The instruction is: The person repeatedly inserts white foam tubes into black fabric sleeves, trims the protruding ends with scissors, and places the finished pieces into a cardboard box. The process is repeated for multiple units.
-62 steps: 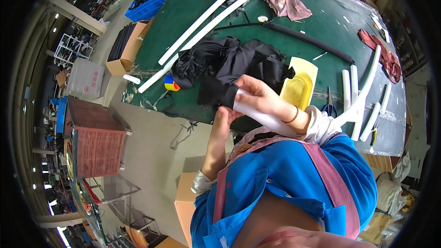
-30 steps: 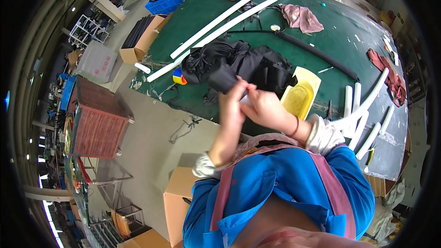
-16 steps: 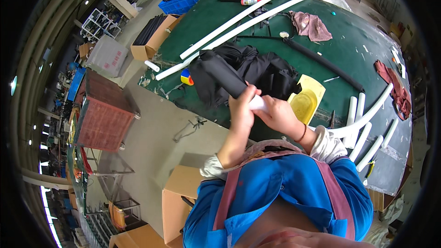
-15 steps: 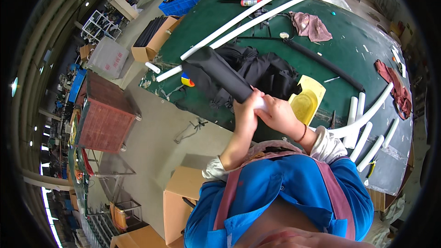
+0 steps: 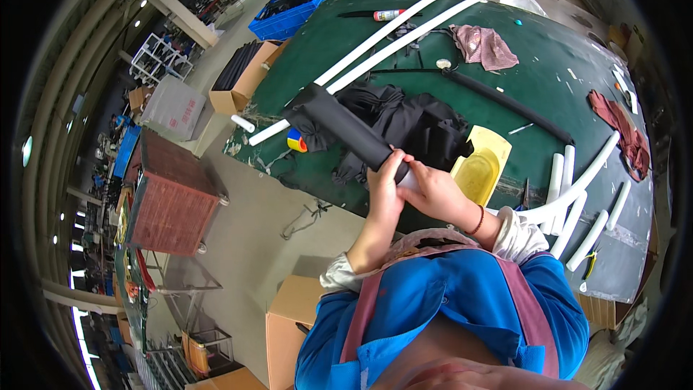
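Both hands are closed at the near end of a white foam tube (image 5: 409,179) that shows below a black fabric sleeve (image 5: 346,124). The sleeve slants up and away to the left, over the table edge. My left hand (image 5: 386,189) wraps round the sleeve's near end, fingers on top. Against it, my right hand (image 5: 438,191) grips the white tube, its fingertips touching the left hand. Behind the sleeve lies a heap of black fabric (image 5: 419,119). A yellow tray (image 5: 498,159) sits just beyond my right hand.
On the green table (image 5: 534,101) lie long white tubes (image 5: 404,36), several short white tubes (image 5: 593,240), a black-covered tube (image 5: 505,107), a checked cloth (image 5: 485,49) and a brown cloth (image 5: 619,130). A red wooden cart (image 5: 177,195) and cardboard boxes (image 5: 292,318) stand to the left.
The black sleeve now covers slightly more at my hands, and its far end has dropped a little nearer. My hands have shifted slightly down; both keep their grip.
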A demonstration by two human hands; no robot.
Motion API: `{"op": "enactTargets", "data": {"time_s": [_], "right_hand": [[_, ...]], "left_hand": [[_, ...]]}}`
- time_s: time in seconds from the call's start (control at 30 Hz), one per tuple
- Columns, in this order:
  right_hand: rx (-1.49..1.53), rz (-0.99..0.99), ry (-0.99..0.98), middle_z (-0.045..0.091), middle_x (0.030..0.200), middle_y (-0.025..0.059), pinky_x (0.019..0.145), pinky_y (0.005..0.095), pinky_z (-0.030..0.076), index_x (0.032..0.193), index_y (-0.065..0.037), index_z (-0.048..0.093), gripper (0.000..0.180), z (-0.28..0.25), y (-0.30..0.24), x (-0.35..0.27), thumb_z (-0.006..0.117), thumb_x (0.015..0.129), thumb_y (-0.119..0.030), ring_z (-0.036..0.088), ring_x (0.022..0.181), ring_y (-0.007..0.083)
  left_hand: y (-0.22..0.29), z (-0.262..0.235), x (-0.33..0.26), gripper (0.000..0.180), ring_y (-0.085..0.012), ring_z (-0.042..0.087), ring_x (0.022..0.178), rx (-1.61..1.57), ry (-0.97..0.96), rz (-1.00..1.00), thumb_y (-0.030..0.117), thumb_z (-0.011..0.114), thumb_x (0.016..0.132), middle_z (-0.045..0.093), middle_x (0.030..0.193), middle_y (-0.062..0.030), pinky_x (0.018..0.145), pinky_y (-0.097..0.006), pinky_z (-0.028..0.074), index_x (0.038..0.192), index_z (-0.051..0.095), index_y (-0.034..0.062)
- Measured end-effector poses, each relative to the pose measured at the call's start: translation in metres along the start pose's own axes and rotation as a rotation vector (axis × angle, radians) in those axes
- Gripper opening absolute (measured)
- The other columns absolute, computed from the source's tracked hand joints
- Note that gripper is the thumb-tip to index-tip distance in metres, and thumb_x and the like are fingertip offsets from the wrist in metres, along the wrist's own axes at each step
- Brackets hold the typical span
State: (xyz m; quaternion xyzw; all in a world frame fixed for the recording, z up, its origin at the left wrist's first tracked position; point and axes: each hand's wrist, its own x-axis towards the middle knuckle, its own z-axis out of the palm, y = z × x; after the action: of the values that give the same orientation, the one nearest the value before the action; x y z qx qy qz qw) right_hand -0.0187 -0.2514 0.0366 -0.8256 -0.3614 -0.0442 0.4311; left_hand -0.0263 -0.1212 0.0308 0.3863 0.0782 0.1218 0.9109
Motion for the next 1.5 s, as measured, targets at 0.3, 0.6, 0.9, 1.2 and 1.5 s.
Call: {"op": "enactTargets", "data": {"time_s": [0.3,0.6,0.9,1.2,1.5], "right_hand": [[-0.049,-0.021,0.09,0.063,0.08,0.0227,0.064,0.0416,0.052,0.119,0.005,0.048,0.059,-0.003,-0.004,-0.018,0.07,0.079,-0.033,0.064,0.072,0.0382],[-0.051,0.041,0.016,0.063,0.082,0.0229,0.063,0.0415,0.051,0.133,0.005,0.032,0.095,-0.002,0.005,-0.015,0.072,0.071,-0.054,0.064,0.075,0.0409],[0.081,0.073,0.231,0.065,0.095,0.0215,0.07,0.0393,0.053,0.137,0.001,0.032,0.102,0.011,-0.008,0.001,0.076,0.064,-0.055,0.065,0.085,0.0395],[0.133,0.095,-0.039,0.061,0.098,0.0277,0.071,0.0433,0.051,0.138,-0.003,0.03,0.089,-0.009,0.01,-0.033,0.069,0.076,-0.053,0.062,0.086,0.0436],[0.433,-0.005,-0.195,0.058,0.097,0.028,0.072,0.0393,0.05,0.122,0.009,0.039,0.071,-0.024,-0.018,0.002,0.06,0.086,-0.049,0.062,0.087,0.0379]], "left_hand": [[0.035,0.009,0.015,0.022,-0.017,0.059,0.073,0.004,-0.013,0.042,0.009,0.064,0.084,0.057,0.08,-0.0064,0.074,-0.033,0.052,0.1,0.051,0.0024],[0.018,-0.013,0.007,0.037,-0.0236,0.058,0.105,-0.224,-0.148,-0.093,0.027,0.062,0.091,0.062,0.107,-0.0112,0.09,-0.04,0.048,0.118,0.049,0.0051],[0.002,0.003,-0.012,0.021,-0.0136,0.056,0.078,-0.11,-0.155,-0.051,0.011,0.061,0.088,0.056,0.083,-0.0036,0.075,-0.028,0.048,0.103,0.049,0.004],[0.028,-0.007,0.005,0.057,-0.0234,0.059,0.096,-0.093,-0.326,0.086,0.043,0.059,0.089,0.06,0.108,-0.0128,0.092,-0.04,0.045,0.126,0.044,0.0022],[0.026,-0.002,-0.021,0.054,-0.0225,0.049,0.111,0.119,-0.402,0.147,0.049,0.046,0.094,0.052,0.113,-0.0093,0.1,-0.041,0.037,0.125,0.043,0.0044]]}}
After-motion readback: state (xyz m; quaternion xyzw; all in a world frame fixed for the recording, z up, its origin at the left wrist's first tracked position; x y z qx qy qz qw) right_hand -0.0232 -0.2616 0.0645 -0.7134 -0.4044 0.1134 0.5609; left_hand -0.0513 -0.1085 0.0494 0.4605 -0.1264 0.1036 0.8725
